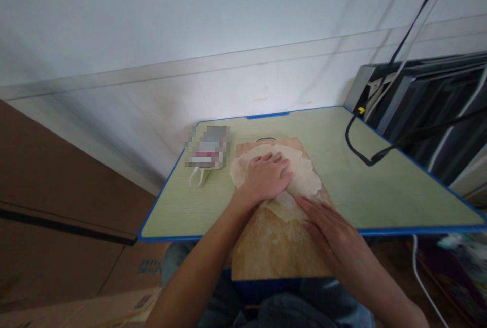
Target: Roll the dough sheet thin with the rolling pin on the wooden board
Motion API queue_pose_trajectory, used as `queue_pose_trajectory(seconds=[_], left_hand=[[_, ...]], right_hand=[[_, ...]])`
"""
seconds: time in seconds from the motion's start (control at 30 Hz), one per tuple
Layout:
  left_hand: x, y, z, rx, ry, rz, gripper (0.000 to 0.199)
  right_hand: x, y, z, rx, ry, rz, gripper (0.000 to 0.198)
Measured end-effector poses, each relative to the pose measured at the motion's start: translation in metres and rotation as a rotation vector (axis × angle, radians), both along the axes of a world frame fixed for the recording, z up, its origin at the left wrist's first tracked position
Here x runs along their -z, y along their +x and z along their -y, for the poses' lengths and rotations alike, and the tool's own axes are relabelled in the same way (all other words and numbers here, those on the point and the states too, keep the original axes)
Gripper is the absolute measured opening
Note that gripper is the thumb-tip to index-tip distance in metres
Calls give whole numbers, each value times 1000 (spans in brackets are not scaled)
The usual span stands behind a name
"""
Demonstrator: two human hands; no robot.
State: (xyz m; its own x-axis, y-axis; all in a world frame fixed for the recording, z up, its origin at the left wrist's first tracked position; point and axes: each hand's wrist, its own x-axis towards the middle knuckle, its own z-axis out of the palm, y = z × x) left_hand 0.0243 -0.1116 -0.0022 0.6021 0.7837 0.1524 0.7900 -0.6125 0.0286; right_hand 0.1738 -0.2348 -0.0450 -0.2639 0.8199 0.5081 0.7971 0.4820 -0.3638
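Note:
A thin, pale sheet of dough (304, 175) with an uneven edge lies on a wooden cutting board (274, 257). My left hand (268, 175) rests flat on the dough's upper left part, its fingers spread. At the near right edge of the dough is my right hand (327, 221), fingers stretched out and touching the sheet. Part of the near edge looks folded or overlapping. Whitish smears mark the bare wood closer to me.
The board sits on a light green table (376, 191) with a blue rim and juts past its front edge. Left of the board lies a pixelated packet or device (209, 148) with a white loop (197, 176). A black cable (357, 153) hangs over the right side. A white wall stands behind.

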Motion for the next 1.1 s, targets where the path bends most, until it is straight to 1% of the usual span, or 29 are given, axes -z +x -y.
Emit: queue_pose_trajectory(seconds=[0.5, 0.93, 1.1], left_hand=[[-1, -5, 9, -29, -16, 11, 37], [-2, -1, 2, -12, -22, 8, 37], [-1, -2, 5, -14, -12, 17, 37]], right_hand=[[-4, -2, 2, -7, -31, -15, 37], [0, 0, 1, -7, -18, -31, 37], [0, 0, 1, 2, -18, -32, 36]])
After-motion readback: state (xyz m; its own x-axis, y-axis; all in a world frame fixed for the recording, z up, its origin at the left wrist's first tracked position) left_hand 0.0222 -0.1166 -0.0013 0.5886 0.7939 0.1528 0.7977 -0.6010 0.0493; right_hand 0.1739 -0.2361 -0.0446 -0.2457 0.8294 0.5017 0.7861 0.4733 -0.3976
